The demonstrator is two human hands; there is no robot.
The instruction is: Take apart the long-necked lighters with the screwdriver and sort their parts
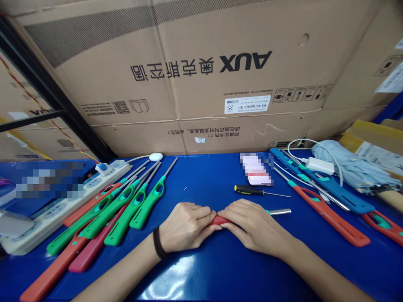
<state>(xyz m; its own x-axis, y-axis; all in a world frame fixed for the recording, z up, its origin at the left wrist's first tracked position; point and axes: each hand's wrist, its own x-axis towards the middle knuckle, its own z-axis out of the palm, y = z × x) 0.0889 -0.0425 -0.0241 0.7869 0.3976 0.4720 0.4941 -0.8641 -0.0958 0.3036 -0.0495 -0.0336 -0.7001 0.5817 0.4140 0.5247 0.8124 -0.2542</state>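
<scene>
Red utility lighter lies across the near middle of the table, long axis left-right, steel nozzle pointing right. Judged light, stiff, possibly slick; best held by the plastic handle. Left hand and right hand grip it there, fingers closed. Green lighters lie left.

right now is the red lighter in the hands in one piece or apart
Cannot tell: the left hand and right hand cover its middle. The red lighter shows between them, a metal tube beyond the right hand.
</scene>
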